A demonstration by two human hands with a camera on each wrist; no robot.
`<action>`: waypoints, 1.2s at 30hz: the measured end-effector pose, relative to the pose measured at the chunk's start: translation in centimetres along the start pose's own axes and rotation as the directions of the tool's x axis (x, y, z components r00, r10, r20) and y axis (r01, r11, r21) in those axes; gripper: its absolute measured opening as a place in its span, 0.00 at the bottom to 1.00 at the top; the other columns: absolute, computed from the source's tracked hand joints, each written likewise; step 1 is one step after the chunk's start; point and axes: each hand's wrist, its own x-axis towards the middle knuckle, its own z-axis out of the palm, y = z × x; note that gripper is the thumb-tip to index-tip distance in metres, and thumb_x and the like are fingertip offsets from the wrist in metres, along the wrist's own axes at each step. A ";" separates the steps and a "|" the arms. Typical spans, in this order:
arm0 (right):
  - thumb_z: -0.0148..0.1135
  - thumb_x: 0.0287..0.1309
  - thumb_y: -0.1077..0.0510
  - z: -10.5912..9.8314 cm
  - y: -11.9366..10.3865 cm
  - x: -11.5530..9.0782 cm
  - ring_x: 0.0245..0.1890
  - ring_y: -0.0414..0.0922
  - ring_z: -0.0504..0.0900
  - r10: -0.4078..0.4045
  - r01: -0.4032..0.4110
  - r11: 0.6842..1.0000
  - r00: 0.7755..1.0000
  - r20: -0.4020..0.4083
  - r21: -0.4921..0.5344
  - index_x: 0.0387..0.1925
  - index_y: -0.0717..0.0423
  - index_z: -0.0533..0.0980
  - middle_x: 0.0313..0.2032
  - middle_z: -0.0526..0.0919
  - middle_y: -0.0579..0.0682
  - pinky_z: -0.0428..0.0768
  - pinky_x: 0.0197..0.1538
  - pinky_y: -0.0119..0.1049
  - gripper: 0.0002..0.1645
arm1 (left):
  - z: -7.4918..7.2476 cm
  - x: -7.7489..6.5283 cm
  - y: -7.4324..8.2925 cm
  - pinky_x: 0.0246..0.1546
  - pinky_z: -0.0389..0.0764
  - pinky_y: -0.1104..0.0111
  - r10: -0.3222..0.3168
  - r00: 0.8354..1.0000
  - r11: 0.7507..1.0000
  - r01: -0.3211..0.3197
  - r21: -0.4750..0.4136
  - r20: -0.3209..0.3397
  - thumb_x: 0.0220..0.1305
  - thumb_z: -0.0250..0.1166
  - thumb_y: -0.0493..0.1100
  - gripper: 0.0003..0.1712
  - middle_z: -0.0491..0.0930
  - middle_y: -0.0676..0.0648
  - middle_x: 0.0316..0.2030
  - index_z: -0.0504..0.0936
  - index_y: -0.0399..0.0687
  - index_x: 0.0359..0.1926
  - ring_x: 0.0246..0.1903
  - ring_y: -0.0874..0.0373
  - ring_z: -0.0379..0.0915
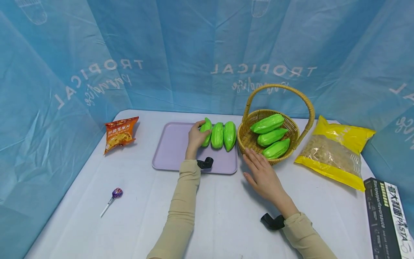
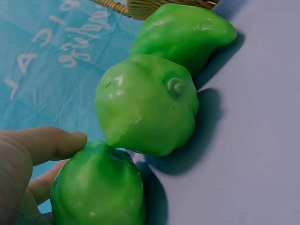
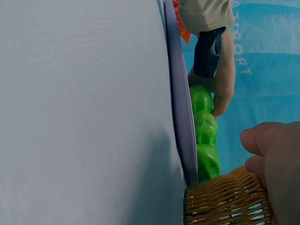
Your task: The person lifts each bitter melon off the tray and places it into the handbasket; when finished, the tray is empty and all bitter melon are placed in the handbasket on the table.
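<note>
My left hand (image 1: pixel 196 138) is at the purple tray (image 1: pixel 171 144), gripping the leftmost of three glossy, ridged green fruits (image 1: pixel 206 133). In the left wrist view, a finger (image 2: pixel 56 143) touches the end of this held fruit (image 2: pixel 98 187); part of the grip is out of frame. Beside it on the tray lie a middle green fruit (image 1: pixel 217 136) and a right green fruit (image 1: pixel 230 136). With fingers straight, my right hand (image 1: pixel 263 176) touches the near left rim of the wicker basket (image 1: pixel 247 138). Three more green fruits (image 1: pixel 271 136) lie inside the basket.
An orange snack bag (image 1: pixel 120 135) sits at the far left, with a lollipop (image 1: pixel 117 193) nearer the front. Right of the basket lies a yellow bag (image 1: pixel 336 153). A black pasta box (image 1: pixel 386 216) is at the right edge. Blue curtain (image 1: pixel 194 54) surrounds the white table (image 1: pixel 129 230).
</note>
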 end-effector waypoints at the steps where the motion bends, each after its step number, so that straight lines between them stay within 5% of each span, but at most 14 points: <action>1: 0.60 0.63 0.55 0.0 0.0 0.0 0.72 0.57 0.59 0.000 0.000 1.000 1.000 0.000 0.002 0.68 0.64 0.64 0.73 0.59 0.58 0.58 0.71 0.55 0.36 | 0.0 -0.1 0.0 0.70 0.62 0.54 0.000 1.000 1.000 0.000 -0.003 -0.002 0.64 0.64 0.41 0.31 0.67 0.41 0.67 0.69 0.45 0.67 0.69 0.45 0.60; 11: 0.60 0.63 0.55 -0.1 -0.1 0.0 0.72 0.57 0.60 0.007 -0.007 1.000 1.000 0.001 -0.003 0.69 0.63 0.64 0.73 0.60 0.58 0.58 0.71 0.55 0.36 | -0.9 -0.5 0.7 0.66 0.68 0.53 0.020 0.999 0.999 -0.021 -0.050 -0.029 0.65 0.59 0.38 0.30 0.68 0.40 0.66 0.68 0.47 0.68 0.66 0.45 0.64; 25: 0.59 0.63 0.54 -0.1 -0.1 0.0 0.72 0.57 0.59 0.009 -0.009 1.000 1.000 0.009 -0.008 0.69 0.62 0.63 0.73 0.60 0.58 0.58 0.71 0.55 0.36 | -2.6 -1.1 3.6 0.55 0.75 0.52 0.102 0.993 0.983 -0.109 -0.147 -0.053 0.66 0.58 0.38 0.30 0.68 0.41 0.66 0.68 0.48 0.69 0.57 0.42 0.72; 36: 0.59 0.63 0.54 0.0 -0.1 0.0 0.72 0.57 0.59 0.013 -0.013 1.000 1.000 0.006 -0.005 0.69 0.62 0.63 0.73 0.59 0.57 0.58 0.71 0.55 0.36 | -2.2 -2.1 6.1 0.58 0.75 0.52 0.224 0.974 0.953 -0.214 -0.216 0.019 0.63 0.61 0.35 0.30 0.70 0.42 0.65 0.70 0.48 0.67 0.61 0.43 0.70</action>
